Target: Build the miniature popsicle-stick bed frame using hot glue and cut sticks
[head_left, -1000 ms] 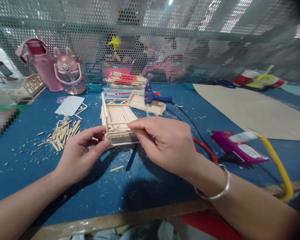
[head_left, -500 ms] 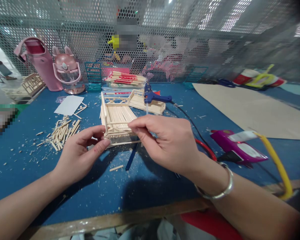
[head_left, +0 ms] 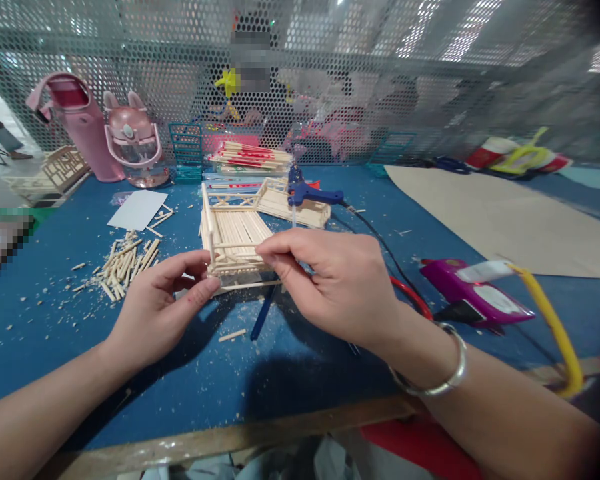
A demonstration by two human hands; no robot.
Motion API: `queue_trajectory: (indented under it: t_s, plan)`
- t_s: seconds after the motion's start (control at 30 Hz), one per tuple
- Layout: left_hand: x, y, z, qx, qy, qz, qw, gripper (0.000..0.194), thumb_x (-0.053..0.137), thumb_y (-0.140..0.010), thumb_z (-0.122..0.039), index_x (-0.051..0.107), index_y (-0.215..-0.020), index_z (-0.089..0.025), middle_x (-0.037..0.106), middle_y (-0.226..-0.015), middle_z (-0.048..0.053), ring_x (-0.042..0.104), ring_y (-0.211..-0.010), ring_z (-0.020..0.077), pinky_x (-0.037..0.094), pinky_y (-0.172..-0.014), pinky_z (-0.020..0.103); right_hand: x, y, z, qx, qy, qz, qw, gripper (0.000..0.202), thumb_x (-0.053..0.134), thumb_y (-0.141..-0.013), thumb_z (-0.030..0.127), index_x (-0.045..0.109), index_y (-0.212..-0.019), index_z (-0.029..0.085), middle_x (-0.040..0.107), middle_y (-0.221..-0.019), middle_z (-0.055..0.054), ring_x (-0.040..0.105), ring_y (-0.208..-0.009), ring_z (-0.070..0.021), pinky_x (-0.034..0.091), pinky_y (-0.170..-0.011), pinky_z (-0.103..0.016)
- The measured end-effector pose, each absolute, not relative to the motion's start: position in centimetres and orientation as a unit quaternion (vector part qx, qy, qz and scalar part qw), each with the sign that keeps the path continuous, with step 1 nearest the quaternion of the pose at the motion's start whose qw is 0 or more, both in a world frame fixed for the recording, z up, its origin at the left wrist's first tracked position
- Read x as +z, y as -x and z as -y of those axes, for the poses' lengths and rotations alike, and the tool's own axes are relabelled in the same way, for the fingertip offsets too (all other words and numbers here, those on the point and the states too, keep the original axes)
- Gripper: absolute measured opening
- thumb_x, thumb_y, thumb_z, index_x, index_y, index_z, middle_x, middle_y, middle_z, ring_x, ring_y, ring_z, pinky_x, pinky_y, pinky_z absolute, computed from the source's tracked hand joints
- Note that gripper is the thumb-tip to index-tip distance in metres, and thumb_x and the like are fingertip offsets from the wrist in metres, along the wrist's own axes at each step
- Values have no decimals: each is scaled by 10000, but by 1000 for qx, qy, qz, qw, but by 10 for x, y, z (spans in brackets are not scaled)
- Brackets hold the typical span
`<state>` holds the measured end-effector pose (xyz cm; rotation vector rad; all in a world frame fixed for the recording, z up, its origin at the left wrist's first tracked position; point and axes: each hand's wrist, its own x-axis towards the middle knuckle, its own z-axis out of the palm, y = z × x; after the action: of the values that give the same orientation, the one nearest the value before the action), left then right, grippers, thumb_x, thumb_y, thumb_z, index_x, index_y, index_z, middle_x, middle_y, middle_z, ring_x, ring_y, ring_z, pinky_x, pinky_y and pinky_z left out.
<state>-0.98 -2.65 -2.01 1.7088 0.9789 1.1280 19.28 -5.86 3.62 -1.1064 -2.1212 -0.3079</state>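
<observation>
A small model of pale wooden sticks (head_left: 240, 227), with a slatted floor and low railings, stands on the blue table in front of me. My left hand (head_left: 173, 307) grips its near left corner between thumb and fingers. At the near right end of the front railing, my right hand (head_left: 335, 287) pinches a thin wooden stick (head_left: 237, 247); its fingertips hide that stick's end. Behind the model lies a second stick piece (head_left: 300, 207), with a blue glue gun (head_left: 313, 193) standing at its right side.
Cut sticks (head_left: 125, 267) lie heaped at left beside white paper (head_left: 137, 210). Pink bottles (head_left: 93, 133) and bundled sticks (head_left: 253, 157) line the mesh. On the right are a purple tool (head_left: 475, 290), a yellow handle (head_left: 555, 327) and brown paper (head_left: 505, 220). Scraps litter the table (head_left: 190, 387).
Almost nothing differs. Both hands keep their places on the model, and the view has shifted very slightly.
</observation>
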Motion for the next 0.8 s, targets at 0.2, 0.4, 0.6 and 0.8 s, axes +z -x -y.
queue_trajectory:
  t_s: [0.2, 0.4, 0.6, 0.8]
  plan:
    - [-20, 10, 27, 449, -677, -398, 426, 255, 673, -741, -314, 650, -981, -230, 637, -796, -1, 594, -687, 127, 499, -638, 244, 35, -193, 56, -122, 419, 822, 366, 119, 534, -823, 125, 623, -831, 203, 702, -765, 42, 635, -647, -80, 465, -597, -183]
    - [-17, 9, 27, 451, -661, -407, 441, 270, 667, -744, -328, 648, -993, -227, 625, -781, 0, 572, -630, 114, 480, -566, 225, 38, -195, 61, -160, 411, 771, 458, 131, 567, -800, 94, 609, -860, 202, 689, -787, 31, 600, -622, -70, 467, -579, -187]
    - [-12, 9, 24, 462, -647, -410, 447, 285, 660, -750, -342, 649, -998, -201, 639, -781, 10, 566, -643, 121, 475, -567, 229, 41, -215, 42, -140, 406, 647, 630, 129, 513, -825, 139, 559, -930, 199, 586, -747, 21, 518, -555, -82, 429, -511, -232]
    - [-9, 17, 14, 515, -614, -421, 424, 325, 698, -713, -373, 667, -993, -210, 670, -822, 14, 586, -725, 146, 483, -672, 268, 27, -241, 1, -46, 586, 670, 454, 133, 508, -745, 120, 594, -838, 160, 599, -652, 19, 511, -537, -86, 388, -515, -213]
